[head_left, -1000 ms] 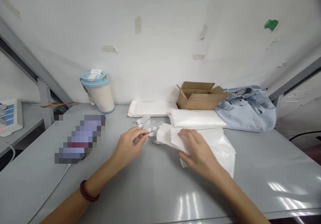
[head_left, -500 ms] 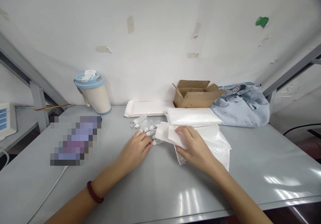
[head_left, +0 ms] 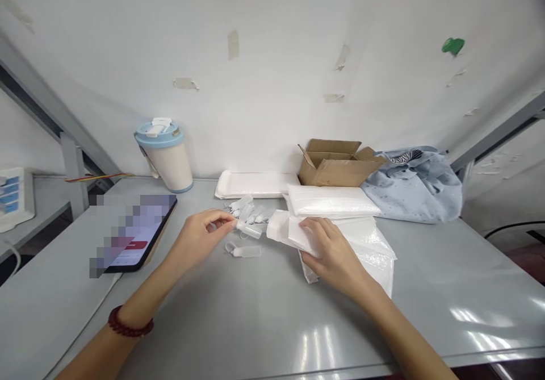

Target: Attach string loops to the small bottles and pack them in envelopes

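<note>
My left hand (head_left: 200, 238) pinches a small clear plastic bottle (head_left: 248, 230) by its cap end, just above the grey table (head_left: 255, 312). Another small clear bottle (head_left: 242, 250) lies loose on the table right below it. Behind them sits a heap of several more small bottles (head_left: 249, 211). My right hand (head_left: 330, 249) rests with curled fingers on a small white bag (head_left: 287, 232), holding it against a pile of clear plastic bags (head_left: 370, 249).
A blue-lidded cup (head_left: 166, 155) stands at the back left, a tablet (head_left: 136, 229) lies at the left. A white tray (head_left: 255, 184), a stack of bags (head_left: 330, 199), an open cardboard box (head_left: 338, 161) and blue cloth (head_left: 419, 184) line the back.
My left hand pulled back to the left from the heap with one small bottle in its fingers. A second bottle came out and now lies loose on the table. My right hand stayed on the white bag.
</note>
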`<state>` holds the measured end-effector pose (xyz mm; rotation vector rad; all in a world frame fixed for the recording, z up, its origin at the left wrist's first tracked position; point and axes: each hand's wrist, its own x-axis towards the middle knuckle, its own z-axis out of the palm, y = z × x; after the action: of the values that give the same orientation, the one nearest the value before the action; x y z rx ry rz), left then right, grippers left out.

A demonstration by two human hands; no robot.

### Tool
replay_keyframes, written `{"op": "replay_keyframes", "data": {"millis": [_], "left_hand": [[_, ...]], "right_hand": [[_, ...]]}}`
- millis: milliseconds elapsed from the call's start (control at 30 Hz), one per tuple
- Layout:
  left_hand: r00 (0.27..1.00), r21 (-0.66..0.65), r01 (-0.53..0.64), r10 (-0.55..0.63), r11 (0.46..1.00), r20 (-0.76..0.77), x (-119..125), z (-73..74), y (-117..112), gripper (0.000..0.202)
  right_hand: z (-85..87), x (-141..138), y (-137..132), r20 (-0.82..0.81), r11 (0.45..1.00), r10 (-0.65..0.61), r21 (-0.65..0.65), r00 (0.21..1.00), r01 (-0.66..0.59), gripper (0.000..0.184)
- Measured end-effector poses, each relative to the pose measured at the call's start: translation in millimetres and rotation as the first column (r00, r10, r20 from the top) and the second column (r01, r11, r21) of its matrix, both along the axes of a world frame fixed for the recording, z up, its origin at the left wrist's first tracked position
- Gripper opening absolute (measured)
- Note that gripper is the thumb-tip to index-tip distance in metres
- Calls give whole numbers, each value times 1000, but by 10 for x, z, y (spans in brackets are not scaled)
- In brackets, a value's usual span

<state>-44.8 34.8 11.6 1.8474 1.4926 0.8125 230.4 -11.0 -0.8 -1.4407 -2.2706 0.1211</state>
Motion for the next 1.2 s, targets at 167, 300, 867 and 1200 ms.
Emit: {"op": "replay_keyframes", "data": {"millis": [167, 300, 867, 1200], "left_hand": [[991, 61, -97, 91, 993, 93, 43, 144, -95, 22], [996, 150, -15, 1, 989, 93, 105, 104, -158, 17], [910, 398, 399, -408, 826, -65, 425, -208, -301, 16], [938, 295, 336, -346, 894, -17, 242, 21, -253, 18]], "right_hand": [[-3, -16, -5, 11, 1000, 15, 3, 1000, -15, 44], [-11, -37, -6, 5, 999, 33, 3, 999, -33, 46], [-61, -228, -111, -29, 963, 239, 131, 970, -234, 53], [-63, -175, -73, 9, 963, 190, 194, 982, -188, 48]]}}
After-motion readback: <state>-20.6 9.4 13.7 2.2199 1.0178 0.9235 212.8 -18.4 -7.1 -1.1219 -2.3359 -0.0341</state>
